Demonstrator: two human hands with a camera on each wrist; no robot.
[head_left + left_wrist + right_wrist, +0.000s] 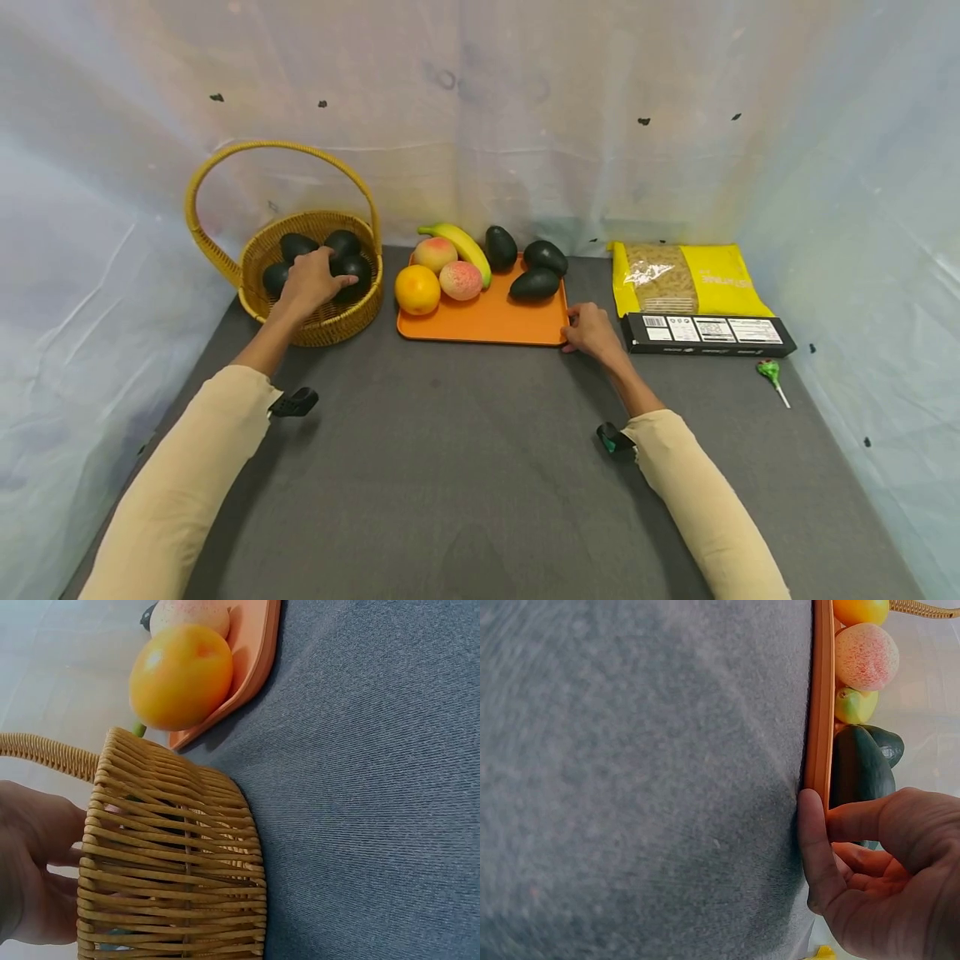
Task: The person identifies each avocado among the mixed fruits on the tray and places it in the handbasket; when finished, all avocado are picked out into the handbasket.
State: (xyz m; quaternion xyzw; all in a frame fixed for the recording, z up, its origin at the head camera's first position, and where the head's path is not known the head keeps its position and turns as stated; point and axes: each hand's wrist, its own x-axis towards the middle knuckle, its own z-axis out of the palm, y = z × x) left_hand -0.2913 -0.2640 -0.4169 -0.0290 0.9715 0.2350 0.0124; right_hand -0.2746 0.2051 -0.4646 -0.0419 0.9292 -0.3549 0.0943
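My left hand (309, 282) reaches down into the wicker basket (322, 335), thumb and fingers spread over the dark avocados, touching one (356, 273). In the left wrist view the basket's weave (172, 862) partly hides the fingers of that hand (37, 862); a firm hold cannot be seen. With thumb and fingers, my right hand (592, 332) pinches the near right corner of the orange tray (487, 327). The right wrist view shows that hand (885, 862) at the tray's rim (821, 712). On the tray are an orange (417, 290), two peaches (461, 281), a banana (468, 248) and several avocados (534, 285).
To the right of the tray lie a yellow pasta bag (720, 279) and a black box (708, 335), with a green lollipop (769, 372) nearer the front. The basket's tall handle (277, 144) arches up at the left. Pale sheeting (480, 125) hangs behind and at both sides.
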